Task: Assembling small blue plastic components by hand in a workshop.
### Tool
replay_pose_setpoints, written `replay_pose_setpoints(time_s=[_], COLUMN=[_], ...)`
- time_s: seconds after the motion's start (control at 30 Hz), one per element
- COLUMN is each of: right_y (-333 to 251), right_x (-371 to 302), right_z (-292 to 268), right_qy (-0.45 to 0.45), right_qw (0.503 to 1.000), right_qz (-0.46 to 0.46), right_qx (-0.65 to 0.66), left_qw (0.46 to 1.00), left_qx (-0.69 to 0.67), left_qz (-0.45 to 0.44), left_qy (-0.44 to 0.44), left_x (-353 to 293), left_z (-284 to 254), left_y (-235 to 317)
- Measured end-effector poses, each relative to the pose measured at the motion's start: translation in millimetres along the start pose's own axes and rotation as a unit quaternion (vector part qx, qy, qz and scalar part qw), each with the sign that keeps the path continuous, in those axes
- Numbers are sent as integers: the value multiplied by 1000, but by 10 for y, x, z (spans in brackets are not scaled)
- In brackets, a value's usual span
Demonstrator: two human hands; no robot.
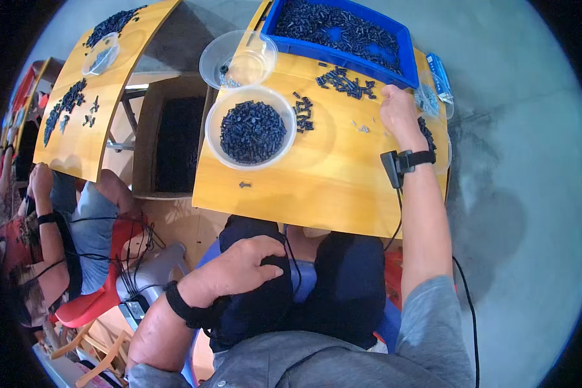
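My left hand point(244, 266) lies on my left thigh, empty, its thumb apart from the fingers. At the right side of the wooden table point(271, 194), my right hand point(399, 111) is closed just below the corner of a blue tray point(409, 58) full of small black parts. Whatever is in its fingers is hidden. Left of it, a pile of short black cylindrical parts point(346, 83) and a few tiny shiny pieces point(363, 129) lie on the wood. A round clear tub point(292, 123) heaped with black parts stands at the table's left.
Behind the tub is another clear bowl point(207, 64) with a few pieces inside. Small clear bits fill a container point(427, 97) near the tray's right corner. A cardboard box point(150, 139) stands between the tables. Another person's hand point(42, 180) is at the left table point(110, 90). Cables hang beside me.
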State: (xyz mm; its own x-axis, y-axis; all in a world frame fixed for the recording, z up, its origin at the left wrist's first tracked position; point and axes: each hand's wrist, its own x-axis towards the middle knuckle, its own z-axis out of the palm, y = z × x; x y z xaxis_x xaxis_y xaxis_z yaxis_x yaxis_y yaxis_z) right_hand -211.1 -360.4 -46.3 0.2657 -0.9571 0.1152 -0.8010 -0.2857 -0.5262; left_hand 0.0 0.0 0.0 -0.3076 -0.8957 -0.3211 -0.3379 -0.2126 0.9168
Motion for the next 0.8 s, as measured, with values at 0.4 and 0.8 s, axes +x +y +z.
replay_pose_setpoints(time_s=[0.4, 0.8], right_y=[-37, -596], right_x=[67, -415], right_z=[20, -410], right_qy=[-57, -79], right_qw=[994, 985], right_qz=[-29, 7], right_qx=[-84, 155], left_qw=[1000, 998], left_qx=[-5, -13], left_qz=[5, 14], left_qy=[-15, 67], left_x=[23, 63], left_z=[-24, 17], left_y=[-50, -28])
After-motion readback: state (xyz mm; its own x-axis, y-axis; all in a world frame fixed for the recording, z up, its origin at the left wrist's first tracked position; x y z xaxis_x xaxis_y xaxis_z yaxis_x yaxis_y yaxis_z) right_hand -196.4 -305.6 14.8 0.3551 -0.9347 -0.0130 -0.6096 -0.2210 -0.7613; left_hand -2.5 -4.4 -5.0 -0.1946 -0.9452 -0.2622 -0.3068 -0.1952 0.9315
